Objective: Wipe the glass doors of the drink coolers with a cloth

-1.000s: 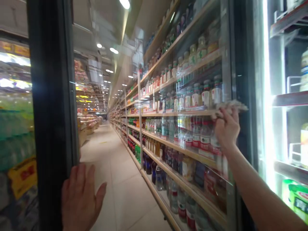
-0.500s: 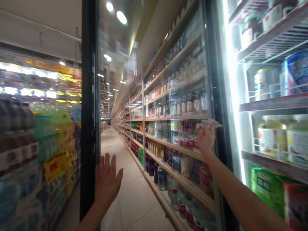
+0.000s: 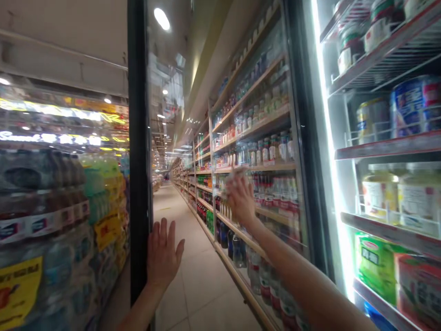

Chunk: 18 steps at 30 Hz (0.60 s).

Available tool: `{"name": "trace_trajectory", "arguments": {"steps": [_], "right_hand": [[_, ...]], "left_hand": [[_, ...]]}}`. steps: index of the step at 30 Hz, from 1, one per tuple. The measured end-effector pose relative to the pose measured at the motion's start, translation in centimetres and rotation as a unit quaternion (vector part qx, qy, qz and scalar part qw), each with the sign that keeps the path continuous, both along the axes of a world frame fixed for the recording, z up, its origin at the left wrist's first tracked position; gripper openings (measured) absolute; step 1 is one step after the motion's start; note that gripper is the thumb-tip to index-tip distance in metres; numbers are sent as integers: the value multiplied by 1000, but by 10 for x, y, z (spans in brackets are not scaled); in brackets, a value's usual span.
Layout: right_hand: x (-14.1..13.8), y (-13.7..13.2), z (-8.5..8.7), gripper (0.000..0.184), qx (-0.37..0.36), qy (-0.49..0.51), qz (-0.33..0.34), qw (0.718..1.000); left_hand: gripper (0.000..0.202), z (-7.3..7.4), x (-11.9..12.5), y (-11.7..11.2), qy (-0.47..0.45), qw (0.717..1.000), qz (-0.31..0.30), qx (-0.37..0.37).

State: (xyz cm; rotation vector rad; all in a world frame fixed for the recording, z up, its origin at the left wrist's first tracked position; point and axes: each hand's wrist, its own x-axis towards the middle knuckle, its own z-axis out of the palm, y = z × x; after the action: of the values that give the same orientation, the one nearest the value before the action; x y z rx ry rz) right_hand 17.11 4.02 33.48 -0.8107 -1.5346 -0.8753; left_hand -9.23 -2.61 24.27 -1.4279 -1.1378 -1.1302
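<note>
A glass cooler door (image 3: pixel 182 138) with a black frame stands swung open in front of me. My left hand (image 3: pixel 164 253) lies flat at the door's left edge, fingers stretched out, on the glass and against the black frame (image 3: pixel 138 151). It holds nothing. In the middle of the pane, my right hand (image 3: pixel 241 197) is pressed to the glass with a crumpled whitish tissue (image 3: pixel 237 174) under its fingers. Motion smears this hand, and most of the tissue is hidden behind it.
At right is the lit cooler with wire shelves (image 3: pixel 389 149) holding cans, bottles (image 3: pixel 381 193) and green packs (image 3: pixel 375 264). Stacked packs of drinks (image 3: pixel 41 216) with yellow signs stand at left. Bottle-filled shelving (image 3: pixel 272 165) and a tiled floor (image 3: pixel 186 285) show in the glass.
My right hand has swept left across the glass with the tissue, from near the door's right edge to its middle. The left hand keeps its place on the door; the view has shifted slightly.
</note>
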Motion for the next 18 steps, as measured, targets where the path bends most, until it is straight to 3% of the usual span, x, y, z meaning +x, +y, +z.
{"name": "trace_trajectory", "arguments": {"steps": [2, 3, 4, 6, 8, 9, 10, 12, 14, 15, 16, 18], "right_hand": [[-17, -8, -16, 45, -5, -177, 38, 983], [-15, -10, -23, 44, -6, -208, 44, 977], [-7, -10, -27, 42, -8, -187, 37, 982], [18, -5, -29, 40, -17, -26, -10, 999], [37, -1, -30, 41, -20, 146, -55, 988], [39, -1, -33, 42, -20, 176, -62, 982], [35, -3, -37, 43, -16, 155, -54, 986], [19, -10, -50, 43, -5, -11, -3, 1000], [7, -17, -61, 42, 3, -178, 43, 983], [5, -19, -63, 41, 5, -198, 47, 979], [8, -18, -62, 39, 7, -166, 34, 985], [17, -15, -54, 38, 13, 5, -22, 1000]], "left_hand": [[73, 0, 0, -2, 5, 1000, -6, -1], [73, 0, -1, -2, 7, 1000, -10, -2], [73, 1, -1, -3, 8, 1000, -15, -4], [72, 1, -2, -4, 9, 999, -32, -7], [72, 2, -2, -6, 5, 999, -42, -7], [72, 2, -2, -7, 4, 999, -41, -5], [73, 2, -1, -8, 5, 999, -37, -2], [75, 3, 0, -12, 9, 1000, -23, 3], [75, 4, 2, -16, 11, 1000, -16, 5], [75, 4, 3, -18, 11, 1000, -15, 2], [75, 4, 4, -20, 9, 1000, -15, 0], [74, 4, 5, -23, 6, 1000, -13, -3]]}}
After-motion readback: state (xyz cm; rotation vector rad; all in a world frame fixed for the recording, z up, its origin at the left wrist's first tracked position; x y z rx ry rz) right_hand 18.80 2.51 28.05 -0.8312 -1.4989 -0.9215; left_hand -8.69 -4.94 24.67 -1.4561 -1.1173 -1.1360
